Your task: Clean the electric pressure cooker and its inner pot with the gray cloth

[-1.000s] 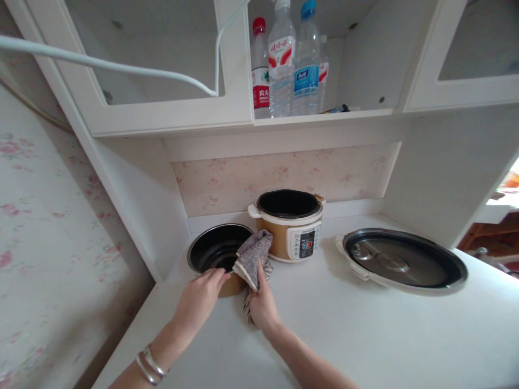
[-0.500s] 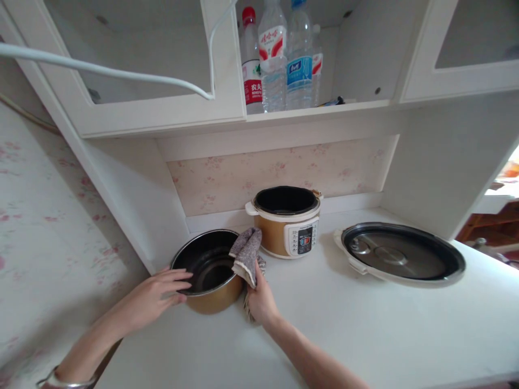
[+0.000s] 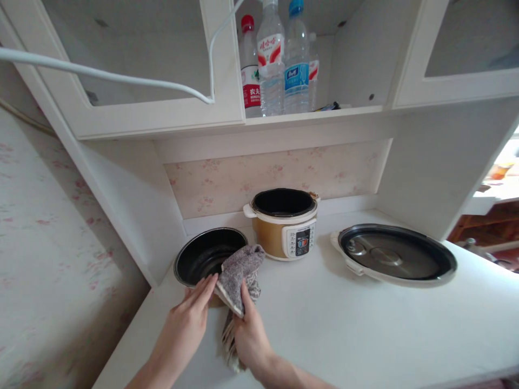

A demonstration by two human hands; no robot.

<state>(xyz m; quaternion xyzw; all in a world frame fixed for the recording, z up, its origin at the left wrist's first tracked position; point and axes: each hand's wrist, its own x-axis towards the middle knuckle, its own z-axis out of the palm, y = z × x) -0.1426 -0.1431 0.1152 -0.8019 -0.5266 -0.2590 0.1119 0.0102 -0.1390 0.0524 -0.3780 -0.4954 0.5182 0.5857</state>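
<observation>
My right hand (image 3: 250,332) is closed around a grey-brown cloth (image 3: 243,265) with a pale edge and fringed ends hanging below. The folded cloth covers the right front of a round pot (image 3: 211,237), dark inside and golden outside, standing on the counter. At the pot's front rim is my left hand (image 3: 188,313), its fingers stretched out and side by side, their tips against the cloth's left edge. Its thumb is hidden. Behind the cloth stands a gold and white electric cooker (image 3: 270,235), lidless, with a button panel on its front.
An oval cooker lid (image 3: 393,256) lies underside up on the white counter (image 3: 348,329) to the right. Several plastic bottles (image 3: 271,70) stand in the open cabinet above. A white cable (image 3: 138,81) hangs across the upper left, before a cabinet door.
My left hand has moved right from the pot's left rim to the cloth. The right hand has drawn the cloth slightly down and left, across the pot's front. The view has shifted slightly.
</observation>
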